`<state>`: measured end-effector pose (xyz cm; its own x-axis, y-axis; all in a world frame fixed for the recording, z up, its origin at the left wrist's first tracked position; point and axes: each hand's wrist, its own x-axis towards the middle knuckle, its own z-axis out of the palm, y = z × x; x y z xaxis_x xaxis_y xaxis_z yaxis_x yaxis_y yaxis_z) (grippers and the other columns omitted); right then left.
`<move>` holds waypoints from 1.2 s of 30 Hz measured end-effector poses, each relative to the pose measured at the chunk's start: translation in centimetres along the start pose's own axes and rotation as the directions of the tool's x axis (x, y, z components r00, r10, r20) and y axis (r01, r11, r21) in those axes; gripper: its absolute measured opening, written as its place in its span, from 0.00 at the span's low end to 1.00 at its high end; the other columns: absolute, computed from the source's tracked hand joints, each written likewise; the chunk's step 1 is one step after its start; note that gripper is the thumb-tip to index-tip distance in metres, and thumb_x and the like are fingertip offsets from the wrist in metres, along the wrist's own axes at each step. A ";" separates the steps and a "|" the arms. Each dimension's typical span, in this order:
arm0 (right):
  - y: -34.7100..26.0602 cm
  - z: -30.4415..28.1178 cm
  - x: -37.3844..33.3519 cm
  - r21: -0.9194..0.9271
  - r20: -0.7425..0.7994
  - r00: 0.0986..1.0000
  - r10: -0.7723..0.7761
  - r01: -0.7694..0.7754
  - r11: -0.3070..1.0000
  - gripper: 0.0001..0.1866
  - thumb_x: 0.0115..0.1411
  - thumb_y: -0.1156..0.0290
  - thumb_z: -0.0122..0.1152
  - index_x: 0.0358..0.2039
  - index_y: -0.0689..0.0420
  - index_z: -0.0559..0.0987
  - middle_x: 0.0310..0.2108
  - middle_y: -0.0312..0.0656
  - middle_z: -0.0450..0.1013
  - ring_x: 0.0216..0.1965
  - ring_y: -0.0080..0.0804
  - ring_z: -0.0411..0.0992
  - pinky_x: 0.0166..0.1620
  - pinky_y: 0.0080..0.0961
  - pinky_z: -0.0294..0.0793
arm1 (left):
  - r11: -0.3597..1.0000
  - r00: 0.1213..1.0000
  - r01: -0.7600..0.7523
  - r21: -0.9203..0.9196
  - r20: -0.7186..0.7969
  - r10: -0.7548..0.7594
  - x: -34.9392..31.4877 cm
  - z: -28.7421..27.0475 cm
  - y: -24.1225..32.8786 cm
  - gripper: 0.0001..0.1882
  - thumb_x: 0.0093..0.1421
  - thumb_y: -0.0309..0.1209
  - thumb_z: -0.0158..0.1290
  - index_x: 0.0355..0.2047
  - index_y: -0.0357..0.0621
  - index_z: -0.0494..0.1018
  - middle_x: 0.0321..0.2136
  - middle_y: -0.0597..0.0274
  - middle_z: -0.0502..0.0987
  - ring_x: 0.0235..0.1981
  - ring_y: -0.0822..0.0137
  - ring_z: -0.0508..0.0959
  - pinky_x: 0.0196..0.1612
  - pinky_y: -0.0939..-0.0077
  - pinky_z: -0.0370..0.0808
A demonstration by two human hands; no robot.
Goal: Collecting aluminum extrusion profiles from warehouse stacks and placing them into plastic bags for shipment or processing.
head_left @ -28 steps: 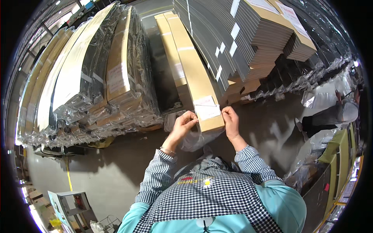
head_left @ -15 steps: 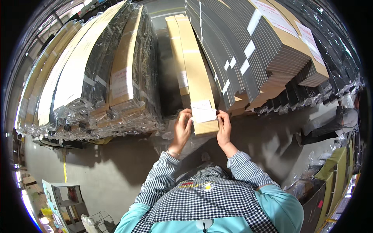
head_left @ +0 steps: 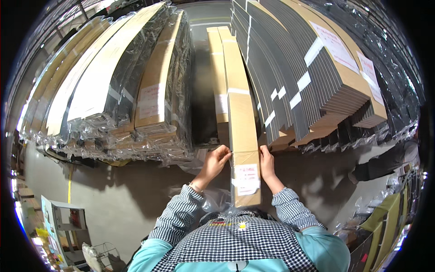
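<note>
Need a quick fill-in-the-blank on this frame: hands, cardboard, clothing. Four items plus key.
1. The left hand is at the left edge of the long cardboard pack; the right hand is at its ____ edge.
2. The label near the pack's closest end has a ____ background.
3. The left stack is wrapped in clear ____.
4. The apron is checked, while the sleeves are ____.

Missing words: right; white; plastic; striped.
</note>
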<state>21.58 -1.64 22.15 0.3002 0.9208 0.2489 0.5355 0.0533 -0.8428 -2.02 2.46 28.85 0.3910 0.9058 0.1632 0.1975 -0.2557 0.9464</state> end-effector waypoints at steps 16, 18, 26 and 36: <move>0.3 5.9 1.2 0.806 0.296 0.712 0.637 -0.544 0.234 0.12 0.66 0.72 0.41 0.47 0.63 0.68 0.44 0.48 0.72 0.43 0.43 0.74 0.47 0.44 0.75 | 0.713 0.884 0.200 -0.672 -0.189 -0.427 -1.8 4.2 -3.1 0.15 0.61 0.25 0.46 0.44 0.31 0.77 0.26 0.69 0.76 0.24 0.79 0.70 0.27 0.82 0.66; -2.8 5.8 1.6 0.890 0.123 0.762 0.636 -0.368 0.269 0.13 0.66 0.71 0.42 0.47 0.64 0.68 0.45 0.49 0.71 0.43 0.42 0.74 0.46 0.43 0.76 | 0.752 0.875 0.127 -0.647 -0.284 -0.392 -1.4 2.7 0.4 0.17 0.64 0.24 0.44 0.49 0.28 0.75 0.39 0.59 0.81 0.38 0.76 0.78 0.41 0.81 0.75; -10.3 2.5 -5.4 0.912 0.067 0.940 0.334 -0.194 0.362 0.14 0.64 0.78 0.47 0.48 0.62 0.75 0.45 0.41 0.75 0.46 0.33 0.74 0.49 0.29 0.74 | 0.963 0.833 -0.205 -0.176 -0.548 0.077 -9.6 1.9 3.8 0.15 0.63 0.23 0.48 0.49 0.35 0.76 0.36 0.52 0.83 0.34 0.72 0.81 0.37 0.76 0.76; -2.7 5.0 -10.2 0.160 0.223 0.954 0.201 -0.239 0.958 0.16 0.60 0.80 0.53 0.49 0.63 0.79 0.43 0.48 0.80 0.46 0.33 0.77 0.50 0.28 0.73 | 0.951 0.899 0.176 0.256 -0.435 -0.050 -15.8 0.9 -6.2 0.19 0.62 0.30 0.47 0.54 0.44 0.71 0.41 0.40 0.78 0.44 0.41 0.78 0.46 0.53 0.76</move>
<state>13.11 -9.25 19.48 0.2176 0.9753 -0.0385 0.3146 -0.1074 -0.9431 -8.61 -10.61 20.15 -0.0489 0.9741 0.2205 0.4865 -0.1696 0.8571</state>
